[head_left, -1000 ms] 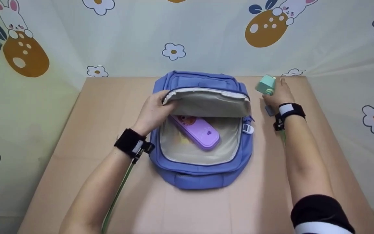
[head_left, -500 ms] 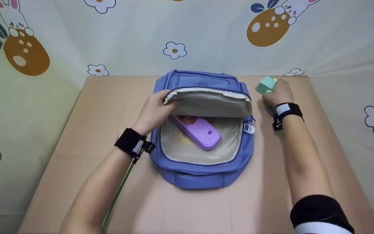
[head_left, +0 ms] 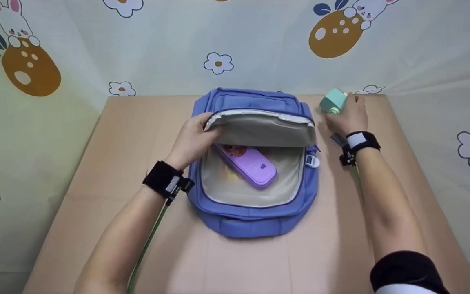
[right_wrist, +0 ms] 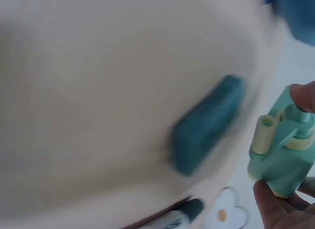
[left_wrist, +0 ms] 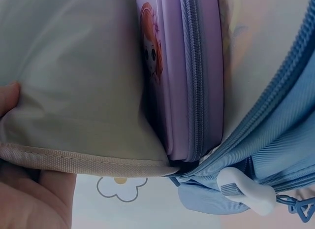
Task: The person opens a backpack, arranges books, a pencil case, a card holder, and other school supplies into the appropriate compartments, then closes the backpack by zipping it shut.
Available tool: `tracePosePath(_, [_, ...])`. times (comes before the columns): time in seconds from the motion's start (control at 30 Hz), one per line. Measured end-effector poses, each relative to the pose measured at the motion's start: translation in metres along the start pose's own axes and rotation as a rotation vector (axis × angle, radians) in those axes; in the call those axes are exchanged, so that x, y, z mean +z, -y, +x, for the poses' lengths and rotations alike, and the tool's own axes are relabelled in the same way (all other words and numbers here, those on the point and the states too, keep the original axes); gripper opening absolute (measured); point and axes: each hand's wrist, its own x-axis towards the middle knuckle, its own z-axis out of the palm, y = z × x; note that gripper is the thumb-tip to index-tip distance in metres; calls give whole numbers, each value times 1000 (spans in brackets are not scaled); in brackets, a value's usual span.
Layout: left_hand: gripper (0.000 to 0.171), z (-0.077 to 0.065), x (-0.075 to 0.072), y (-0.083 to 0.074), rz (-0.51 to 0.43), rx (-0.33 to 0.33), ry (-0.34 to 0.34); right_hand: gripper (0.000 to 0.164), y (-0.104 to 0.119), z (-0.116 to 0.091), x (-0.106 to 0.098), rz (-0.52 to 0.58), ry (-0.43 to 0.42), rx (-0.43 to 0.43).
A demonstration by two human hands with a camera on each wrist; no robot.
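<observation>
the blue backpack lies open mid-table, flap pinned up by the left hand; best hold it wide. right of the backpack, the right hand pinches a mint pencil sharpener, lifted. a teal eraser is blurred; the purple pencil case is partly hidden.

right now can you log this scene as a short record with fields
left hand: grips the edge of the backpack flap, holding it raised
right hand: holds a mint green sharpener clear of the table
backpack: blue, lying flat, main compartment open
inside backpack: purple pencil case lying slantwise on the lining
by the right hand: dark blue eraser and a marker on the table, blurred
backdrop: cloth with a rabbit and flower print
</observation>
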Motion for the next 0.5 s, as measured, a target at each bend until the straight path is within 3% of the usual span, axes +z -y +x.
tracePosePath(0.17, [16, 0, -2, -1, -14, 3, -4, 104, 19, -23, -26, 153, -118, -77])
tracePosePath(0.27, [16, 1, -2, -2, -5, 5, -6, 100, 32, -47, -46, 274, -192, -132])
tracePosePath(0.43, [13, 4, -1, -3, 14, 15, -9, 95, 60, -108, -85, 398, -168, -250])
tracePosePath(0.5, [12, 5, -1, -3, 20, 15, -14, 92, 73, -134, -97, 442, -137, -390])
